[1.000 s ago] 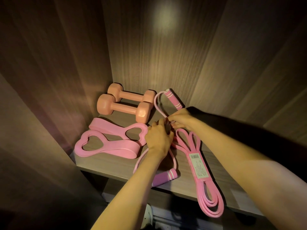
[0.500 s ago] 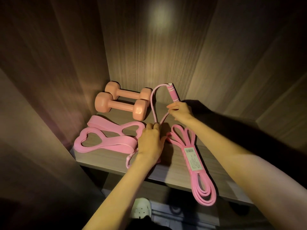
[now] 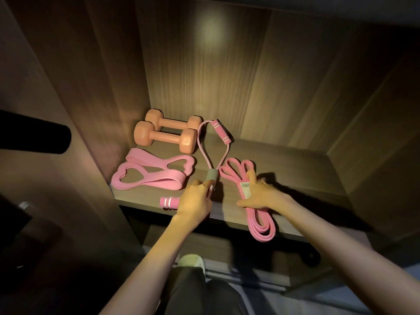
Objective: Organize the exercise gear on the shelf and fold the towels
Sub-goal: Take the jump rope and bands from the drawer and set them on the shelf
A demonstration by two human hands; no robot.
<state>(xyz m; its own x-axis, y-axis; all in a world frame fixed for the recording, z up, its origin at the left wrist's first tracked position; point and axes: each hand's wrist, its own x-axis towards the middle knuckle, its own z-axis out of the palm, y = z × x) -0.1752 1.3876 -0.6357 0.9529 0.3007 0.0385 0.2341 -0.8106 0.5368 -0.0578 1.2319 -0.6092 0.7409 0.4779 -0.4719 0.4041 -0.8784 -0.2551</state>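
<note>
On shelf: rope, left hand pinching it bundled; band, right hand flat, steadying it.

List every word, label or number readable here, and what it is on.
White tag on the long pink band, partly under the right hand: print too small and blurred to read.
No other text shows.

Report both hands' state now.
Left hand: grips the jump rope.
Right hand: open, resting on the long pink band.
</note>
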